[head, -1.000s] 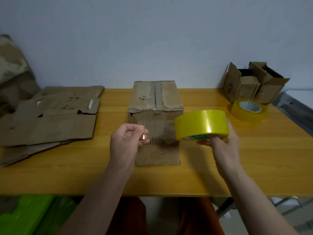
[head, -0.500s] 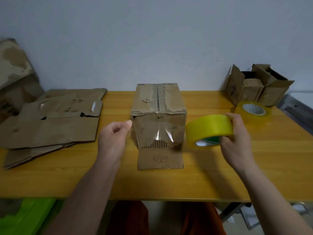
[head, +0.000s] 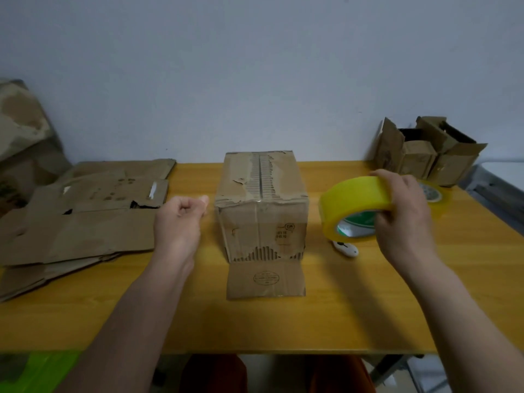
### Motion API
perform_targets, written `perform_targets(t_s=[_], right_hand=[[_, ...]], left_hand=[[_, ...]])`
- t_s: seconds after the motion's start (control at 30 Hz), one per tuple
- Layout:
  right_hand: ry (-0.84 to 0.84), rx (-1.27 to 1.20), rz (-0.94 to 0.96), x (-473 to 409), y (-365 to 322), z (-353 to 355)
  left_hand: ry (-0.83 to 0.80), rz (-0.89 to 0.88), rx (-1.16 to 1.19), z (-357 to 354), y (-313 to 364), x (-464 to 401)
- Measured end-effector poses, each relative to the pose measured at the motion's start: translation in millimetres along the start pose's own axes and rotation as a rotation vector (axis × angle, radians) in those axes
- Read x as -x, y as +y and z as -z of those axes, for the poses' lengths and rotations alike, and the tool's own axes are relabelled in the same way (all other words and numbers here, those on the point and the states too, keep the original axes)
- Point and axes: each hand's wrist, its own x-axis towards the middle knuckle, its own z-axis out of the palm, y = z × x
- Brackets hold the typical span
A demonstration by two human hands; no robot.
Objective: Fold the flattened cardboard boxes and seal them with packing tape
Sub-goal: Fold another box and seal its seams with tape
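A worn cardboard box (head: 261, 219) stands in the middle of the wooden table (head: 368, 313), its top flaps closed and one bottom flap (head: 265, 277) lying flat toward me. My right hand (head: 405, 222) grips a yellow tape roll (head: 354, 202) just right of the box, held above the table. My left hand (head: 178, 222) hovers left of the box with fingers curled and nothing visible in them. No strip of tape shows between the roll and my left hand.
Flattened cardboard boxes (head: 85, 222) are stacked at the left. A small white cutter (head: 346, 248) lies under the held roll. A second tape roll (head: 435, 194) and folded small boxes (head: 428, 154) sit at the back right. A wall runs behind the table.
My left hand has moved from in front of the box to its left side. My right hand has carried the roll further right and tilted it. The shiny strip across the box front is gone.
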Motion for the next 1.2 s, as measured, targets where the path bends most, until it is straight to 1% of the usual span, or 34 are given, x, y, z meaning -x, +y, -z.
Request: perform_targets(t_s=[0.1,0.4,0.53,0.67,0.77,0.83,0.93,1.0,1.07,1.1,1.13,1.2], right_hand=[[0.004,0.028,0.005,-11,-1,3],[-0.054,0.103,0.049,-28,-5,-9],[-0.086,0.132,0.048,-29,-1,-26],[-0.119,0.04,-0.03,-23,8,-41],[-0.115,-0.012,-0.064,-21,11,-44],[-0.116,-0.022,-0.091,-21,10,-45],[-0.112,-0.031,-0.105,-20,6,-45],[-0.122,-0.028,-0.102,-20,2,-44],[-0.134,-0.021,-0.099,-19,-1,-43],[-0.139,-0.02,-0.099,-18,-2,-42],[-0.142,-0.024,-0.098,-17,-3,-41],[-0.152,-0.053,-0.084,-14,-8,-41]], left_hand=[[-0.026,0.004,-0.002,-4,6,-7],[-0.055,0.073,-0.025,-6,3,-24],[-0.096,0.147,-0.015,-9,-9,-31],[-0.179,0.305,0.127,-14,-18,-32],[-0.251,0.455,0.321,-14,-21,-29],[-0.29,0.491,0.361,-14,-24,-27],[-0.283,0.472,0.266,-16,-23,-26],[-0.253,0.456,0.158,-17,-21,-28],[-0.2,0.456,0.06,-16,-21,-32],[-0.154,0.42,0.032,-15,-22,-34],[-0.097,0.327,0.02,-14,-23,-34],[-0.01,0.005,-0.027,-11,-19,-32]])
